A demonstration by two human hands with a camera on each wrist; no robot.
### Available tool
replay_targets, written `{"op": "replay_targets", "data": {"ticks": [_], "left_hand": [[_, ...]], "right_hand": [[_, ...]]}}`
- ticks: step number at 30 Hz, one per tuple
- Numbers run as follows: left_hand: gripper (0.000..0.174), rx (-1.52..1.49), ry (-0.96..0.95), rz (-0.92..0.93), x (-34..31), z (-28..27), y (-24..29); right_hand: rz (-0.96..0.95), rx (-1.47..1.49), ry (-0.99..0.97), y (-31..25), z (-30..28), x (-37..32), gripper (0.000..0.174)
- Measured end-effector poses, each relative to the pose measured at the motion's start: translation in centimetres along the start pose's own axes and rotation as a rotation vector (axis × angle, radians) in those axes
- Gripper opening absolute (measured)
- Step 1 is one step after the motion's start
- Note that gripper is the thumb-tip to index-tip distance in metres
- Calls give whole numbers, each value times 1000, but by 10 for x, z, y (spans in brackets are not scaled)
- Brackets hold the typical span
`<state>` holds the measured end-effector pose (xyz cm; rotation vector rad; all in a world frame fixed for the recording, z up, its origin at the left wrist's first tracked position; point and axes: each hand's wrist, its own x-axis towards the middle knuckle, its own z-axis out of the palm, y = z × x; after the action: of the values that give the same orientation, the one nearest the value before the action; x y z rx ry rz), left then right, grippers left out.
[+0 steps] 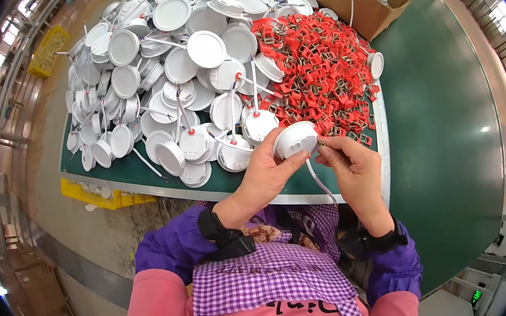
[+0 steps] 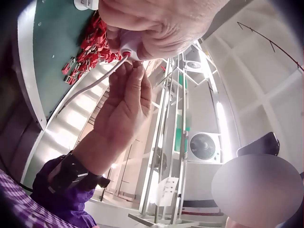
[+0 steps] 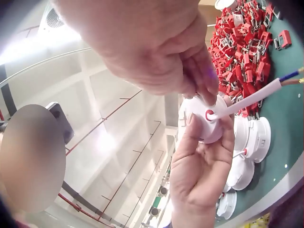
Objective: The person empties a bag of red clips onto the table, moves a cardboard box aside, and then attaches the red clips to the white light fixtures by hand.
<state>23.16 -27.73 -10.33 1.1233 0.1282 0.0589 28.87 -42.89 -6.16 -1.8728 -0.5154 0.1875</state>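
Observation:
A round white downlight (image 1: 297, 139) is held tilted above the table's near edge by my left hand (image 1: 263, 175), thumb across its back and fingers round its rim. From a red grommet (image 3: 209, 115) in its back comes a white cable (image 3: 254, 98), with blue and brown wire ends showing in the right wrist view. The thumb and forefinger of my right hand (image 1: 357, 173) pinch at the downlight's side, close to the grommet. A small part sits between those fingertips, mostly hidden by them; I cannot tell its kind.
A large heap of white downlights (image 1: 172, 14) with cables covers the left of the green table (image 1: 225, 183). Red clips with metal springs (image 1: 319, 72) are piled to the right, before a cardboard box (image 1: 375, 13). A yellow crate (image 1: 108, 196) stands below the front edge.

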Motion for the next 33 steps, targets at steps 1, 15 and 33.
{"op": "replay_targets", "data": {"ticks": [1, 15, 33], "left_hand": [[36, 46, -14, 26, 0, -1, -1], [34, 95, -85, -14, -11, -9, 19], [38, -275, -32, -300, -7, -43, 35]], "right_hand": [[-24, -14, 20, 0, 1, 0, 10], [60, 238, -31, 6, 3, -3, 39], [219, -790, 209, 80, -65, -4, 31]]}}
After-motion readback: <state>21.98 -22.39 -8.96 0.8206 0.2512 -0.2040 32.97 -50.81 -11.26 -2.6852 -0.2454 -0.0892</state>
